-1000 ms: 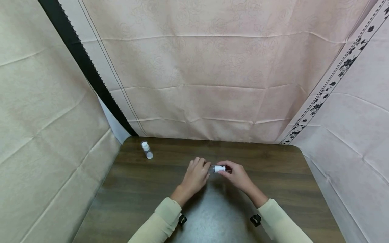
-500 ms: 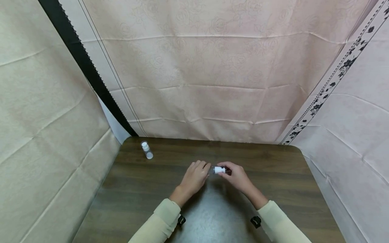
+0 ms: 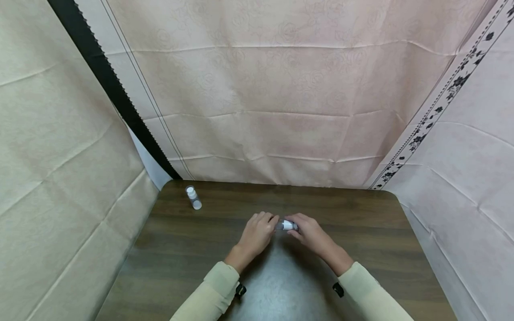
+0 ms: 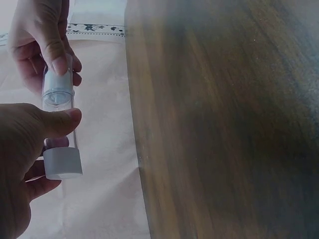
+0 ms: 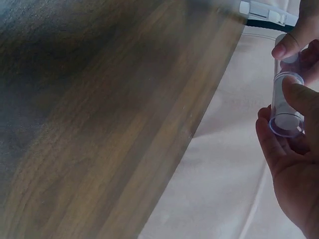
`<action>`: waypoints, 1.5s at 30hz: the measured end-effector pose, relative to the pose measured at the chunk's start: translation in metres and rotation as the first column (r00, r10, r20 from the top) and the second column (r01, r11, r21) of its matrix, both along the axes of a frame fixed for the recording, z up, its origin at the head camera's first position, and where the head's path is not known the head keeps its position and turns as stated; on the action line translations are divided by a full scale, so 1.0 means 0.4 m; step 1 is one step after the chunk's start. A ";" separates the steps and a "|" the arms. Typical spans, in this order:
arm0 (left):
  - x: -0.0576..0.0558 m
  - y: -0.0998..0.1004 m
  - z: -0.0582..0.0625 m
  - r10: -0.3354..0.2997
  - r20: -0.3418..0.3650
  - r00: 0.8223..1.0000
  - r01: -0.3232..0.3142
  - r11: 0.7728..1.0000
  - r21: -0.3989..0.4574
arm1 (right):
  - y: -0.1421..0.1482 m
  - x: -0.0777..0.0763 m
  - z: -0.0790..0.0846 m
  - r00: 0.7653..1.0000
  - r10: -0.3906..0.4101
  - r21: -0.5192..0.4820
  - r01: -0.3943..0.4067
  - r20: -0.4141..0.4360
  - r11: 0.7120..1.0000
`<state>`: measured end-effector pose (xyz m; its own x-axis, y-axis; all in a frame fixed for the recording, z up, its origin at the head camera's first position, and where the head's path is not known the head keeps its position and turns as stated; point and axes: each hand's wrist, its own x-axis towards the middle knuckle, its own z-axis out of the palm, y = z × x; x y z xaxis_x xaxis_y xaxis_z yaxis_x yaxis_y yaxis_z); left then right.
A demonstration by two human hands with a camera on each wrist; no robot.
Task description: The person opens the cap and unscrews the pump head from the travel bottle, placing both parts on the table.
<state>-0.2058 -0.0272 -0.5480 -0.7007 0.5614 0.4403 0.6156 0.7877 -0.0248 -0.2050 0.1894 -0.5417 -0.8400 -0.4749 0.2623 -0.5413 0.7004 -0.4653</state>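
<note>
Over the table's middle, both hands hold one small clear cylindrical bottle, lying roughly sideways in the head view. My left hand grips its left part; in the left wrist view the thumb lies across the clear wall, just above a white end piece. My right hand pinches the other part between thumb and fingers. The right wrist view shows that part's round clear rim with something white inside. Fingers cover much of the bottle.
A second small bottle with a white top is near the table's far left corner. The brown wooden table has pale cloth hanging behind and on both sides.
My right hand has shifted slightly left along the bottle, and less of the bottle's right part shows. The left hand dipped slightly at first, then stayed nearly still, holding the bottle throughout.
</note>
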 end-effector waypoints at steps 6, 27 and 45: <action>0.001 -0.002 -0.003 -0.002 0.037 0.999 0.002 1.000 -0.001 | 0.008 0.002 -0.008 0.998 0.033 -0.010 -0.034 -0.049 0.999; 0.003 -0.001 -0.016 -0.057 0.101 0.993 0.056 0.998 0.015 | 0.045 0.006 -0.030 0.986 0.137 -0.054 -0.143 -0.099 0.988; 0.011 -0.015 -0.017 -0.099 0.160 0.982 0.090 0.994 0.061 | 0.060 0.013 -0.051 0.940 0.222 -0.086 -0.251 -0.259 0.964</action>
